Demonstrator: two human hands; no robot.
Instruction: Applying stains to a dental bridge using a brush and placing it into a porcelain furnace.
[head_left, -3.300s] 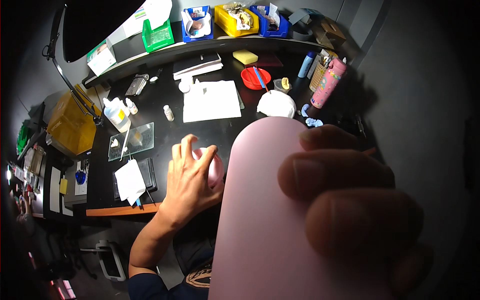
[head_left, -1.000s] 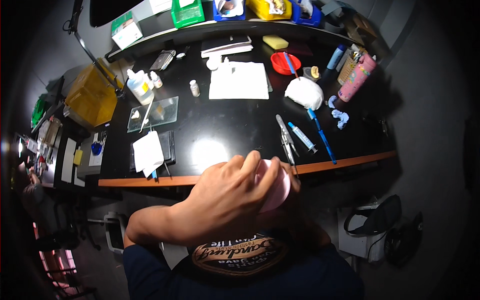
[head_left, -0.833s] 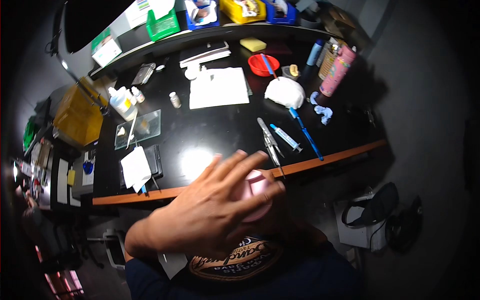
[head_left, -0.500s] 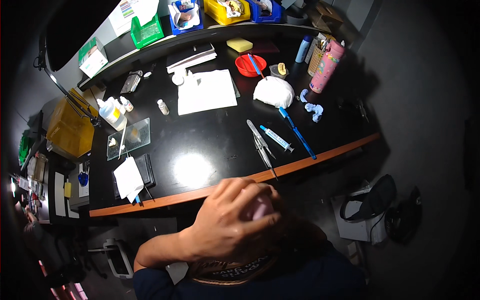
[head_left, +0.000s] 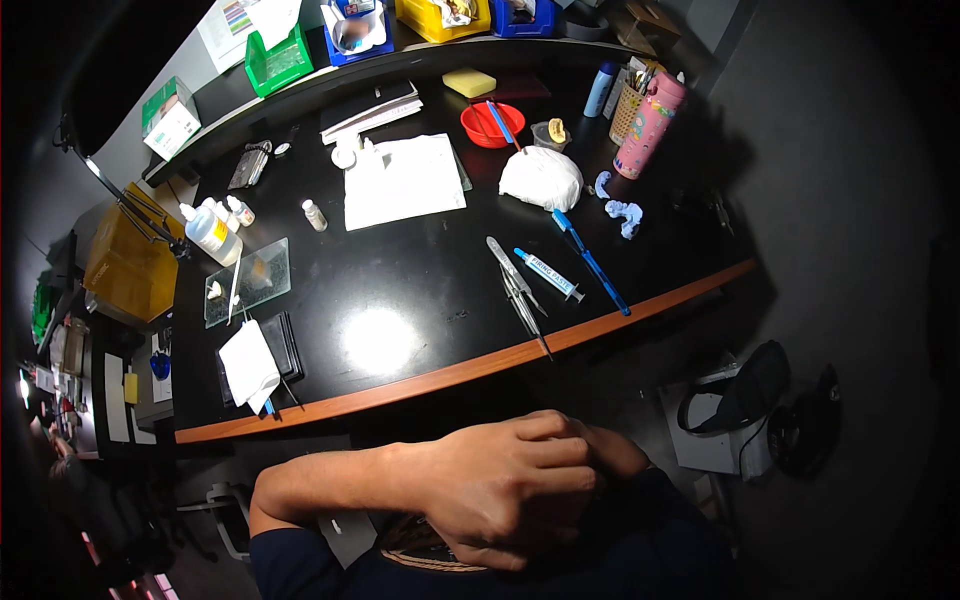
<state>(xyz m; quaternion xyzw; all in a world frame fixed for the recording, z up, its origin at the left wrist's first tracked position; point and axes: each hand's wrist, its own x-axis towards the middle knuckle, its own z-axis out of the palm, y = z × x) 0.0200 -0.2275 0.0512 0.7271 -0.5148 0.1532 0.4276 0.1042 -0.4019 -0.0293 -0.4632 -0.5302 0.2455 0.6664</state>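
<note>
My left hand [head_left: 515, 485] is in front of my chest, below the desk's edge. Its fingers are curled, the back of the hand faces up, and whatever lies inside it is hidden. Only a part of my right hand [head_left: 615, 452] shows behind it; its fingers are out of sight. On the desk beyond lie metal tweezers [head_left: 512, 272] with another thin tool, a syringe [head_left: 548, 273] with a blue cap, and a blue pen-like tool [head_left: 592, 265]. A white, rounded, cloth-like bundle [head_left: 541, 180] sits behind them.
The black desk [head_left: 400, 285] has a wooden front edge [head_left: 450, 374]. At the left are a glass slab [head_left: 265, 290], a folded white tissue [head_left: 248, 362] and bottles [head_left: 212, 235]. White paper [head_left: 410, 185], a red bowl [head_left: 480, 128] and a pink flask [head_left: 648, 130] stand farther back.
My left hand has moved down and slightly right, and its fingers have curled over. The pinkish thing seen between its fingers before is now hidden. The view has shifted slightly.
</note>
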